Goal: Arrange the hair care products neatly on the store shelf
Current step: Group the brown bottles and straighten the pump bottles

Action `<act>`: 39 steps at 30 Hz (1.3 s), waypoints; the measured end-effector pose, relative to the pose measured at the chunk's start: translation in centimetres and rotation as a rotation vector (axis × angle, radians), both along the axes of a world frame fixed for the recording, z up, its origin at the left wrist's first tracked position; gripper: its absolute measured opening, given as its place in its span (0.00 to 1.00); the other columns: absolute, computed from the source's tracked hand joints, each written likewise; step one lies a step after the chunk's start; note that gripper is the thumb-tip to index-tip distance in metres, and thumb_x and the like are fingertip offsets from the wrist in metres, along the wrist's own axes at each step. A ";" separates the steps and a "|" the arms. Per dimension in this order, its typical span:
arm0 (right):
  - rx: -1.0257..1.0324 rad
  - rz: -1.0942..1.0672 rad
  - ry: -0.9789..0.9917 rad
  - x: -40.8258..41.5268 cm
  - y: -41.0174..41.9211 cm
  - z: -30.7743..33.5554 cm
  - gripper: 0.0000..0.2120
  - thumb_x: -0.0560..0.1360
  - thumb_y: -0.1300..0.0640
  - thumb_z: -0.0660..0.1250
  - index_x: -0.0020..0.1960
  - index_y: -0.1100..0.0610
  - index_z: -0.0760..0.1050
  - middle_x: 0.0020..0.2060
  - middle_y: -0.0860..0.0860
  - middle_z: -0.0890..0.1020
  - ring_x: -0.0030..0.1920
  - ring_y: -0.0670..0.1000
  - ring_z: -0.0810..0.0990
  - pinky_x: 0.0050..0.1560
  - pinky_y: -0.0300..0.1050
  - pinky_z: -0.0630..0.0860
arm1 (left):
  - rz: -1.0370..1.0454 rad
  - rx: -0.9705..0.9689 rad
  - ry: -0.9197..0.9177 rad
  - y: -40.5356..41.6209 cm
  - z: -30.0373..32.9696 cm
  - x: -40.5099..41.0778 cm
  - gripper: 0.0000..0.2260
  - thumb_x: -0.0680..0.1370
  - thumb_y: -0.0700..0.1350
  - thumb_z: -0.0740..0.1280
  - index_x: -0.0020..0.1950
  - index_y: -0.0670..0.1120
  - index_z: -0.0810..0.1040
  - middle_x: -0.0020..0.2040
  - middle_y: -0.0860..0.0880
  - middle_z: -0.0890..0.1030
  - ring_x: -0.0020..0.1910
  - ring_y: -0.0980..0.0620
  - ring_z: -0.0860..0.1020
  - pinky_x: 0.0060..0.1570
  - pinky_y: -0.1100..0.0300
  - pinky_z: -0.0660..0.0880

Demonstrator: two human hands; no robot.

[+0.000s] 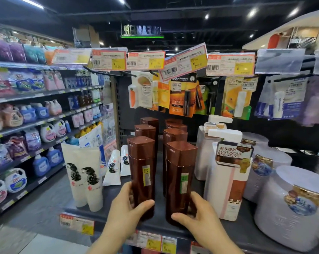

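Two rows of tall brown bottles stand on the dark shelf (107, 202). My left hand (125, 208) is wrapped around the lower part of the front left brown bottle (141, 169). My right hand (201, 215) grips the base of the front right brown bottle (179, 173). Both bottles stand upright near the shelf's front edge, a narrow gap between them. More brown bottles (146, 130) line up behind each. White tubes with a black hair drawing (83, 173) stand to the left.
White pump bottles (226, 178) stand right of the brown rows, with pale round tubs (294, 204) further right. Carded lip products (182, 96) hang above under price tags. A detergent aisle (35, 125) runs along the left. Price labels (151, 241) line the shelf edge.
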State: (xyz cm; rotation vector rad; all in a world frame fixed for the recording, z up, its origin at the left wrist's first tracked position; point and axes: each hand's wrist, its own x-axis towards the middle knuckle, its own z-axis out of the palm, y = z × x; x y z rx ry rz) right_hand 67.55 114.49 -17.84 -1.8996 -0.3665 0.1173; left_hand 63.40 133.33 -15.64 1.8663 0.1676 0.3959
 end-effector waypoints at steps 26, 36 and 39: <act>0.004 -0.061 -0.082 -1.3 1.4 0.2 0.19 0.70 0.58 0.73 0.50 0.39 0.70 0.50 0.40 0.80 0.51 0.32 0.78 0.50 0.28 0.75 | -0.018 -0.031 -0.022 0.9 -0.9 -0.1 0.23 0.69 0.43 0.74 0.58 0.54 0.67 0.45 0.63 0.74 0.44 0.65 0.74 0.46 0.64 0.71; -0.018 -0.091 -0.088 -1.2 1.4 0.0 0.18 0.69 0.56 0.73 0.55 0.44 0.71 0.50 0.42 0.82 0.51 0.36 0.80 0.53 0.32 0.76 | -0.027 0.110 0.023 1.7 -2.5 0.5 0.28 0.69 0.46 0.74 0.65 0.53 0.66 0.57 0.54 0.78 0.56 0.54 0.77 0.60 0.52 0.73; -0.029 -0.089 -0.094 -1.2 1.4 0.0 0.19 0.70 0.56 0.73 0.54 0.42 0.70 0.52 0.41 0.81 0.52 0.36 0.79 0.54 0.31 0.76 | -0.025 0.144 0.026 1.7 -2.6 0.6 0.27 0.69 0.47 0.73 0.65 0.53 0.66 0.59 0.52 0.78 0.57 0.53 0.77 0.60 0.50 0.73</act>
